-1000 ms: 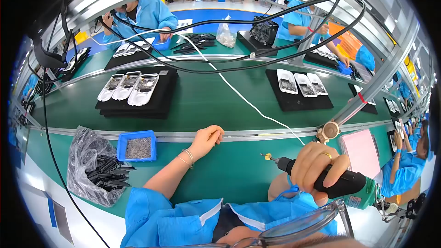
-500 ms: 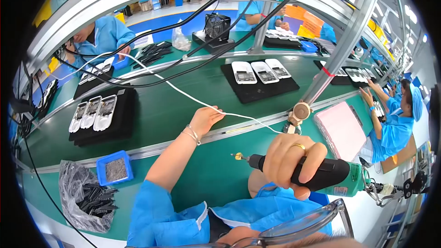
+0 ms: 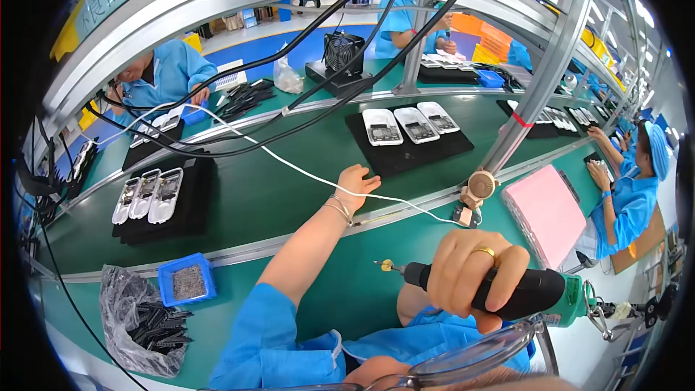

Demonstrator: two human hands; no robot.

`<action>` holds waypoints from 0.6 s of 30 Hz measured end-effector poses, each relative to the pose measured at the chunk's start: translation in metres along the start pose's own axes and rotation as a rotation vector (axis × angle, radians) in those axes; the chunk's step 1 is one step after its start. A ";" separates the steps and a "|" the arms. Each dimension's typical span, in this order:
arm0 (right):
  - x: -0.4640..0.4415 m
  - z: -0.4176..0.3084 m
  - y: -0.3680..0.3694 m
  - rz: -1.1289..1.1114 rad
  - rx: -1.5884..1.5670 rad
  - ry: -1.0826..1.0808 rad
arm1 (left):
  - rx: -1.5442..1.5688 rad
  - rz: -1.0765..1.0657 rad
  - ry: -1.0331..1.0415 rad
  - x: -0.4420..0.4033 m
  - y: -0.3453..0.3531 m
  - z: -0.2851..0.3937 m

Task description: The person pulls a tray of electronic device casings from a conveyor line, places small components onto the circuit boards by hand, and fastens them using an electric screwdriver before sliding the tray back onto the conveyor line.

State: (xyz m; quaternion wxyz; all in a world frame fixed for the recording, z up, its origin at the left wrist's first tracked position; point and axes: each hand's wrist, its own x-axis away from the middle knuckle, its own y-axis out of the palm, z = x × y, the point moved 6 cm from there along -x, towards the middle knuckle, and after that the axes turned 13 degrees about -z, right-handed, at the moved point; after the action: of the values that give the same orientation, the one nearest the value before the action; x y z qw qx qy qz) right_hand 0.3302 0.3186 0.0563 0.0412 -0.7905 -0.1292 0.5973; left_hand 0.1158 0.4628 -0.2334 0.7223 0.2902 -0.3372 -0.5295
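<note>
My right hand (image 3: 467, 275) is wrapped round an electric screwdriver (image 3: 532, 293) with a black grip and a green rear end. The screwdriver's bit (image 3: 386, 265) points left over the green bench. My left hand (image 3: 357, 185) reaches over the green belt with fingers stretched out and nothing in them. Its fingertips are close to the near edge of a black foam pad (image 3: 434, 156). On that pad lie three white housings (image 3: 415, 124) with dark circuit boards inside. A white cable (image 3: 304, 170) runs past my left hand.
At left on the bench are a blue tray (image 3: 165, 282) of small screws and a plastic bag (image 3: 123, 318) of black parts. Three more housings (image 3: 145, 195) lie on stacked black pads. A pink box (image 3: 546, 213) and metal post (image 3: 536, 80) stand right. Co-workers sit around the line.
My left hand has moved right, closer to the black pad. The screwdriver in my right hand has shifted slightly right and down. The view has tilted a little.
</note>
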 end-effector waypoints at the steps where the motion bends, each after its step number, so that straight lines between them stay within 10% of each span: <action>1: 0.000 -0.001 -0.001 0.008 -0.004 0.007 | -0.294 -0.124 0.060 -0.016 -0.009 -0.002; 8: -0.007 -0.002 -0.009 -0.026 -0.043 0.057 | -1.666 -0.320 0.565 -0.015 0.014 0.018; 10: -0.005 -0.003 -0.010 -0.038 -0.055 0.056 | -0.259 -0.142 0.140 -0.047 -0.016 -0.009; 18: 0.019 0.003 -0.013 0.051 -0.022 -0.025 | -0.371 0.171 0.201 -0.068 -0.025 -0.026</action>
State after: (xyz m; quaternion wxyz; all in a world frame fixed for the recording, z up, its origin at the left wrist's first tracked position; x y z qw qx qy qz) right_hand 0.3297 0.3356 0.0408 0.0155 -0.7863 -0.1160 0.6067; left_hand 0.1078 0.5235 -0.2803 0.8356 0.1739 -0.1837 -0.4877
